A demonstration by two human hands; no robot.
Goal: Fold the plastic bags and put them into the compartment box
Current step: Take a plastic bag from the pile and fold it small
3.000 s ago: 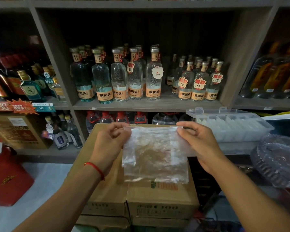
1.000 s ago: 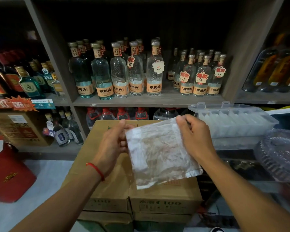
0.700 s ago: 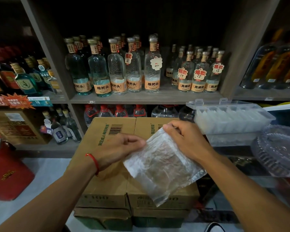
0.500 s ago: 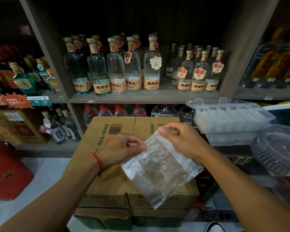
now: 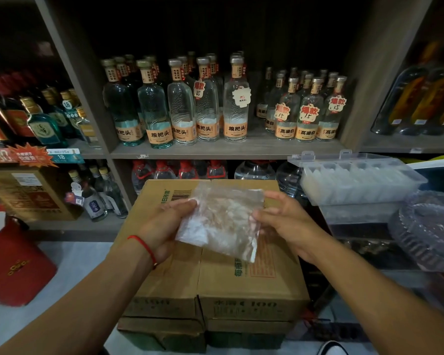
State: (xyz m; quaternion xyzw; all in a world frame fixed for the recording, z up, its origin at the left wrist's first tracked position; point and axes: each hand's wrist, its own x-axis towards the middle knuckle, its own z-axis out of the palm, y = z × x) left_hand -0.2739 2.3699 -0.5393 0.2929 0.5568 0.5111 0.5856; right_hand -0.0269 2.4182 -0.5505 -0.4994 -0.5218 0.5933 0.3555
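Note:
A clear plastic bag (image 5: 223, 219), partly folded and narrower than a full sheet, hangs between my hands above stacked cardboard cartons (image 5: 215, 283). My left hand (image 5: 164, 226) pinches its left edge with the thumb on top. My right hand (image 5: 285, 221) holds the right edge, fingers slightly curled behind the plastic. The clear compartment box (image 5: 356, 180), lid open at the back, sits to the right on a counter with several folded bags in its cells.
Shelves of glass liquor bottles (image 5: 180, 103) fill the background. A clear round plastic lid (image 5: 428, 226) lies at the right edge. A red bag (image 5: 10, 265) stands on the floor at left, beside a brown box (image 5: 28, 193).
The bag, held flat and wide by its top corners, was tilted, lowered and folded over into a narrower shape. My hands came closer together on its sides.

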